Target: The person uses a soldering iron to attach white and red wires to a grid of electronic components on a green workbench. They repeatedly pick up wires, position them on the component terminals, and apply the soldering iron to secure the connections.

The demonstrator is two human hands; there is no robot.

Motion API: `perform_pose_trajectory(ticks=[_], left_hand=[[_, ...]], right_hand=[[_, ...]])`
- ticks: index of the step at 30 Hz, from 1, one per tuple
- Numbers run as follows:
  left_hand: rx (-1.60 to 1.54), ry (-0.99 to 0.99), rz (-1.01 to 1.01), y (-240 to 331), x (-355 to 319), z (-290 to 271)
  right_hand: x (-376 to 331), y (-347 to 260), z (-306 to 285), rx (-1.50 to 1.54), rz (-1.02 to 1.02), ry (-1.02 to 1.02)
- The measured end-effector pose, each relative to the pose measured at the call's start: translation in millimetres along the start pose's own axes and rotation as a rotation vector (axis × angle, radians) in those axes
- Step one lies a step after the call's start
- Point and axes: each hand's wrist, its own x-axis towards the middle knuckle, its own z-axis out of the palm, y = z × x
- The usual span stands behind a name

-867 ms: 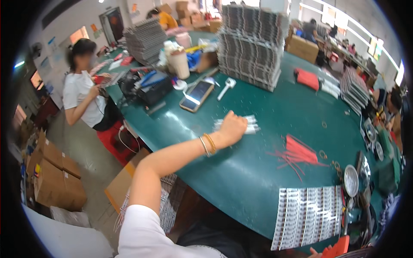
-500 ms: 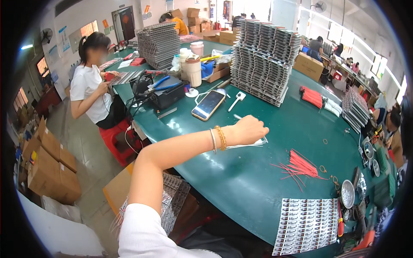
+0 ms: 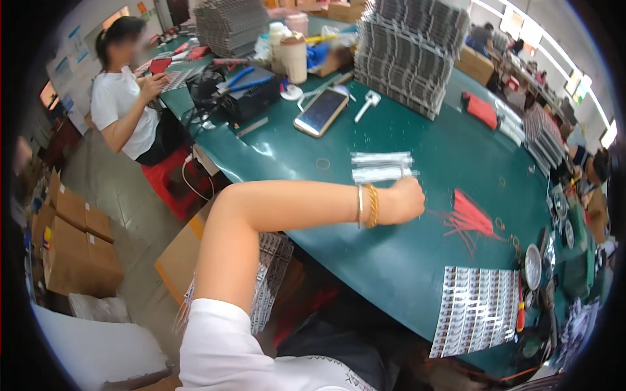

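My left hand point(image 3: 407, 199) reaches out over the green table point(image 3: 391, 260), its arm bare and gold bangles point(image 3: 369, 205) on the wrist. Its fingers are curled at the right end of a small bundle of white strips point(image 3: 380, 167), which lies flat on the table. A fan of thin red strips point(image 3: 471, 218) lies just right of the hand. A printed sheet of small squares point(image 3: 479, 313) rests near the table's front edge. My right hand is out of view.
A phone point(image 3: 321, 111), a white tool point(image 3: 368, 103) and a tall stack of grey sheets point(image 3: 411, 52) stand beyond the bundle. A person in a white shirt point(image 3: 120, 104) sits at the far left by a red stool point(image 3: 171, 188). Cardboard boxes point(image 3: 72, 254) stand on the floor.
My left hand has drawn a little nearer to me along the table with the white strips. The view has swung so the table sits closer and larger.
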Motion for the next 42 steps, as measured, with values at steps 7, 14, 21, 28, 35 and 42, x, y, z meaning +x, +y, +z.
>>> perform_pose_trajectory(ticks=[7,14,21,28,35,42], left_hand=[[-0.747,0.220,-0.048,19.3,-20.5,2.6],[-1.325,0.334,-0.108,61.1,-6.4,14.4],[-1.345,0.421,-0.071,87.3,21.4,21.3],[-1.231,0.373,-0.095,92.8,22.8,19.4],[-1.188,0.399,-0.084,94.4,22.8,23.0],[-1.267,0.415,-0.095,91.0,22.6,20.1]], right_hand=[[-40.5,27.1,-70.0,0.201,0.604,0.265],[-179.5,-28.3,80.1,0.381,0.443,-0.481],[-199.2,-35.0,103.1,0.004,0.639,-0.461],[-201.3,-26.8,87.8,-0.079,0.709,-0.510],[-199.2,-25.4,70.5,-0.296,0.773,-0.613],[-191.9,-34.0,60.5,-0.099,1.103,-0.597]])
